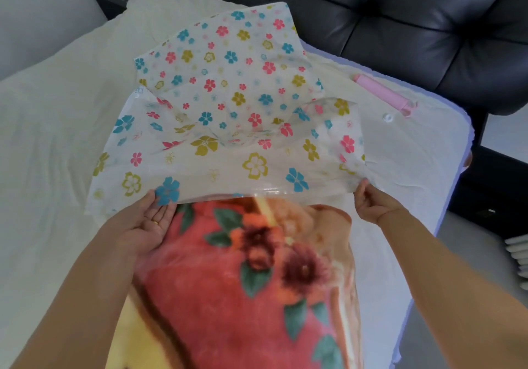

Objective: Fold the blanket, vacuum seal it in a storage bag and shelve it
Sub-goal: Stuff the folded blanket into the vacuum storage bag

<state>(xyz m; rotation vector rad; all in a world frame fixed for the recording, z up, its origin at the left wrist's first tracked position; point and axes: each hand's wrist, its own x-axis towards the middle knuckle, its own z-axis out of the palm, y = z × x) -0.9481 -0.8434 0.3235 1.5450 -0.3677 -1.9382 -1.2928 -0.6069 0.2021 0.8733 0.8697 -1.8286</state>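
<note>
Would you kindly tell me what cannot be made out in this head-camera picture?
Head view: the blanket has its far end hidden under the bag; its near end is cut off by the bottom edge.
Head view: the left hand has its fingertips behind the bag's edge, so its grip is unclear.
Head view: the white stack is cut off by the right edge.

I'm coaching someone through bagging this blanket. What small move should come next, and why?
Probably draw the bag mouth a little farther over the blanket. The left hand and right hand hold the bag's open edge lifted at either side, and only the blanket's far end sits at the mouth; most of it lies outside.
</note>
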